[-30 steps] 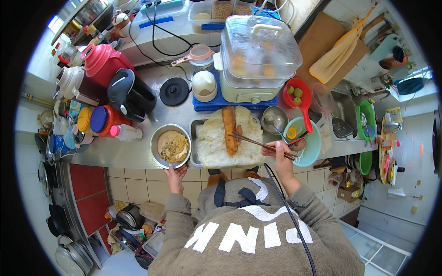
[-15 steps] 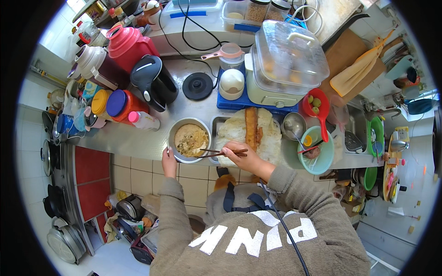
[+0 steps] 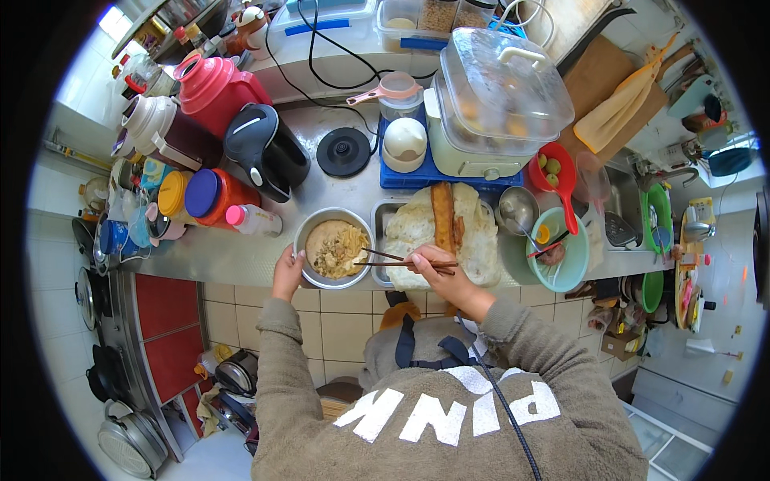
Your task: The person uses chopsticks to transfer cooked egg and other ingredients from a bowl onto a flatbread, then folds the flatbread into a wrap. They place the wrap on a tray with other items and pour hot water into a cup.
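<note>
My left hand (image 3: pixel 289 273) grips the near-left rim of a round metal bowl (image 3: pixel 299 233), thumb at the edge. Inside the bowl lies a pale, beige-yellow mixture (image 3: pixel 337 247) with darker bits. A pair of dark brown chopsticks (image 3: pixel 393 262) is held closed-fingered in my right hand (image 3: pixel 439 275), their tips at the bowl's right side. Just right of the bowl, a metal tray (image 3: pixel 380 216) carries a wide pale flatbread (image 3: pixel 409 228). A long browned strip, resembling a fried dough stick (image 3: pixel 442 215), lies across the flatbread, with a smaller brown piece beside it.
A metal ladle (image 3: pixel 517 208), a pale green bowl (image 3: pixel 571 268) with utensils and a red strainer (image 3: pixel 553 170) stand at right. Behind is a lidded steamer (image 3: pixel 501 104) beside a white egg-shaped container (image 3: pixel 404 143). A black kettle (image 3: pixel 269 152) and several jars crowd the left.
The whole view has shifted slightly. My right hand and the chopsticks have drawn a little to the right, tips still by the bowl. My left hand keeps its hold on the rim.
</note>
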The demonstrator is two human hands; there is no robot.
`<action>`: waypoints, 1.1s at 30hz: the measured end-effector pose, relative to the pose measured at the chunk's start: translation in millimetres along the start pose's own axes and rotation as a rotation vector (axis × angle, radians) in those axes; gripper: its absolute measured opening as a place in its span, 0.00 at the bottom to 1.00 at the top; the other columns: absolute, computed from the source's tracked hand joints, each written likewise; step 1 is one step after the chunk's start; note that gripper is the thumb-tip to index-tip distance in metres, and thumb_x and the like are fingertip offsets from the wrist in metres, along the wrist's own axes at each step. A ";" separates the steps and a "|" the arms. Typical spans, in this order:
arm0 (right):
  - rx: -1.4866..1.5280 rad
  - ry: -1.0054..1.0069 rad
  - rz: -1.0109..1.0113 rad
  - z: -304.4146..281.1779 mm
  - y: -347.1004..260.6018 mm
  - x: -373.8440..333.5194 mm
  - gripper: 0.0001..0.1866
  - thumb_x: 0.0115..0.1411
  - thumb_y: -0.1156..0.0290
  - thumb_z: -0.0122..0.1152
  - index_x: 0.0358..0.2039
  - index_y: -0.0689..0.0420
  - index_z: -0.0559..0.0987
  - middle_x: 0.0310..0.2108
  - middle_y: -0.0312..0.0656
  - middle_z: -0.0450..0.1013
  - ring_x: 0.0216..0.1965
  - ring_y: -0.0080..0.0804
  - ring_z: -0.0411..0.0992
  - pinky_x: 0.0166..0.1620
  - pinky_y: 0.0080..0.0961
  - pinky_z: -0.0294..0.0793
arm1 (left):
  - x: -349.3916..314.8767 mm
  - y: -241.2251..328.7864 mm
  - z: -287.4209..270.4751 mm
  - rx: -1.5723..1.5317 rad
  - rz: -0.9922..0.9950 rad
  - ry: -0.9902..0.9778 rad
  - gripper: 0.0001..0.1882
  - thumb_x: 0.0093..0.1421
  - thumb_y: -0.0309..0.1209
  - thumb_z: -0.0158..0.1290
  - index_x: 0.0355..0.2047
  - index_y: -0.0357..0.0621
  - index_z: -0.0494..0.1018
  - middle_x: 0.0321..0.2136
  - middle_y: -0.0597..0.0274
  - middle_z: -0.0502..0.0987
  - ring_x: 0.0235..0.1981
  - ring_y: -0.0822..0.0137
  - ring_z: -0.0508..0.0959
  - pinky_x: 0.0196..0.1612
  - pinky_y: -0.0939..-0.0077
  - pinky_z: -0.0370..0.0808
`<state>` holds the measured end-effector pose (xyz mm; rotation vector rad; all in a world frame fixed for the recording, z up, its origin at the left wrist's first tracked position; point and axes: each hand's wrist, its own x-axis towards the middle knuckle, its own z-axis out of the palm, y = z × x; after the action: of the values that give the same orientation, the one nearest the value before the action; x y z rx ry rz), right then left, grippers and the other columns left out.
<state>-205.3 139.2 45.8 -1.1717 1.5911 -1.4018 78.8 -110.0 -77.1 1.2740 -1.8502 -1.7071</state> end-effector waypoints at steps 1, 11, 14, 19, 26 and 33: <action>-0.033 -0.017 -0.025 3.0 -3.8 0.6 0.11 0.68 0.69 0.53 0.33 0.63 0.77 0.28 0.42 0.71 0.30 0.33 0.70 0.35 0.28 0.69 | -6.9 -0.8 2.6 -0.020 0.000 0.025 0.19 0.70 0.29 0.46 0.59 0.35 0.64 0.39 0.57 0.80 0.35 0.73 0.78 0.36 0.77 0.75; -0.495 -0.192 -0.497 8.7 -50.0 -2.6 0.07 0.58 0.69 0.63 0.35 0.57 0.77 0.37 0.43 0.74 0.38 0.43 0.75 0.40 0.35 0.76 | -47.1 29.2 44.1 -0.172 0.066 0.189 0.22 0.70 0.28 0.43 0.63 0.40 0.58 0.28 0.65 0.76 0.17 0.80 0.69 0.19 0.83 0.66; -0.544 -0.255 -0.623 4.0 -59.6 -2.3 0.08 0.56 0.69 0.64 0.34 0.57 0.77 0.37 0.43 0.74 0.39 0.42 0.75 0.39 0.34 0.76 | -59.2 69.6 66.2 -0.179 0.108 0.176 0.22 0.70 0.28 0.42 0.63 0.40 0.57 0.27 0.66 0.75 0.17 0.80 0.68 0.19 0.83 0.65; -0.695 -0.285 -0.744 -34.2 -58.5 -9.4 0.13 0.53 0.67 0.66 0.35 0.59 0.75 0.35 0.44 0.73 0.39 0.43 0.75 0.41 0.34 0.76 | -65.9 113.0 114.0 -0.260 0.156 0.143 0.22 0.71 0.29 0.42 0.63 0.40 0.57 0.26 0.67 0.73 0.17 0.80 0.67 0.19 0.84 0.65; -0.649 -0.194 -0.591 -88.2 -60.3 -30.3 0.10 0.56 0.70 0.64 0.37 0.59 0.76 0.36 0.44 0.74 0.38 0.43 0.74 0.42 0.35 0.76 | -71.0 131.8 162.8 -0.201 0.152 0.164 0.21 0.71 0.29 0.42 0.63 0.39 0.57 0.29 0.66 0.74 0.18 0.81 0.68 0.20 0.85 0.66; -0.345 -0.004 -0.401 -106.4 -57.7 -34.4 0.06 0.62 0.73 0.58 0.37 0.60 0.78 0.36 0.45 0.75 0.38 0.45 0.74 0.40 0.35 0.75 | -75.7 135.3 193.9 -0.213 0.152 0.228 0.22 0.71 0.29 0.42 0.63 0.38 0.56 0.29 0.63 0.76 0.18 0.78 0.69 0.20 0.82 0.67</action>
<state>-281.5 208.2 118.2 -1.7747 1.7046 -1.3930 -75.0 55.5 25.7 1.1575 -1.5480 -1.5604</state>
